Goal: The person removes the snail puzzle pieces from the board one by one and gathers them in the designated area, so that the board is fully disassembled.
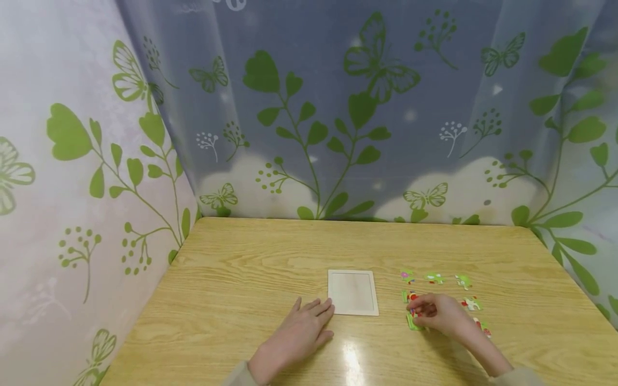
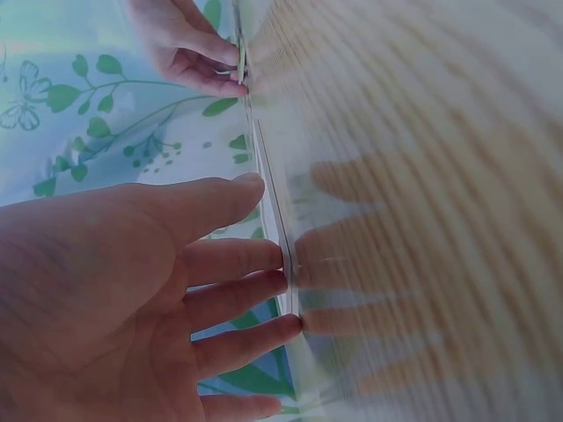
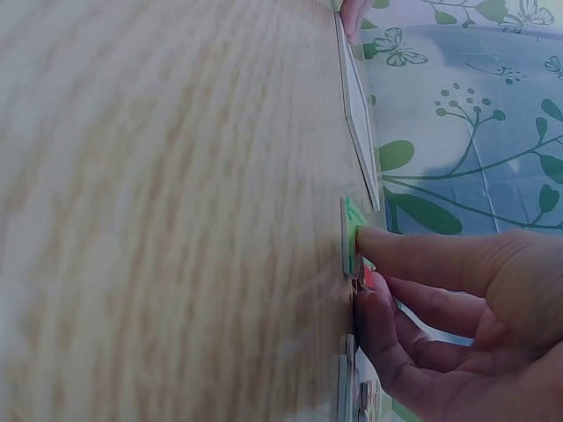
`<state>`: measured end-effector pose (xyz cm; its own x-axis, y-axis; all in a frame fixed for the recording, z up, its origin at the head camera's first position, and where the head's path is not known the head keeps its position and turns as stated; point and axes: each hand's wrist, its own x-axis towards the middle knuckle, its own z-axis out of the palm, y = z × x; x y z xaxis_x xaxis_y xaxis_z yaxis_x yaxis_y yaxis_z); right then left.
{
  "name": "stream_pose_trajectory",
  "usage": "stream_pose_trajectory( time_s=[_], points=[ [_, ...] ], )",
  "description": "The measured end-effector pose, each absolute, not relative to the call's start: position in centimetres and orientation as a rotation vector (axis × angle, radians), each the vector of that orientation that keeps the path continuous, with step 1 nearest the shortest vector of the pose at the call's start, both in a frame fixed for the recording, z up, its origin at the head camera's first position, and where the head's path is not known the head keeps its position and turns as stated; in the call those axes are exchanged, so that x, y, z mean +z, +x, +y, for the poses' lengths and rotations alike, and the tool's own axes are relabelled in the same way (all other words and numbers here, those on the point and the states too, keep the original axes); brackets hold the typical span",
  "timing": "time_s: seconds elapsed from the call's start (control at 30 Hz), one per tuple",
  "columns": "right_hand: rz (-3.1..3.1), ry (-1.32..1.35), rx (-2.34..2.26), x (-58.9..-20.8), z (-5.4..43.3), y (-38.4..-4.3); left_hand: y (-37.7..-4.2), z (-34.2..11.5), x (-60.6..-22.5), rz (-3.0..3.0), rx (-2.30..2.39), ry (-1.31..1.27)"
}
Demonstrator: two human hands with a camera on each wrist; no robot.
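Note:
A square, light wooden puzzle tray [image 1: 353,292] lies on the table with a bare inside. My left hand [image 1: 301,329] rests flat at its left edge, fingers spread and straight; in the left wrist view the fingertips [image 2: 290,323] meet the tray's side. To the right of the tray, my right hand [image 1: 441,315] pinches a green and red jigsaw piece [image 3: 351,233] between thumb and fingers, low over the table. In the head view this green-edged piece [image 1: 412,323] is partly covered by the fingers.
Other jigsaw pieces lie in rows around the right hand: a pink-flowered one [image 1: 406,275], a green one [image 1: 435,278], another green one [image 1: 463,281], a white and red one [image 1: 471,303]. The wooden table [image 1: 260,252] ends at a patterned curtain [image 1: 314,177].

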<state>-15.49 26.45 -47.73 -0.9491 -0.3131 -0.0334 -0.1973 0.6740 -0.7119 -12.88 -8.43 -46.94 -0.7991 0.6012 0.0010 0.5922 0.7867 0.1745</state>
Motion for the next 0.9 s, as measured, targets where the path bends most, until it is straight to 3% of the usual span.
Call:
stream_pose_trajectory(
  time_s=[0.6, 0.9],
  points=[
    [2.845, -0.309, -1.188, -45.8, 26.8, -16.0, -13.5, -8.8, -47.4, 2.886, 0.364, 0.962],
    [3.108, -0.486, -1.126, -43.7, 28.0, -17.6, -14.9, -10.1, -46.1, 2.928, 0.462, 0.999]
  ],
)
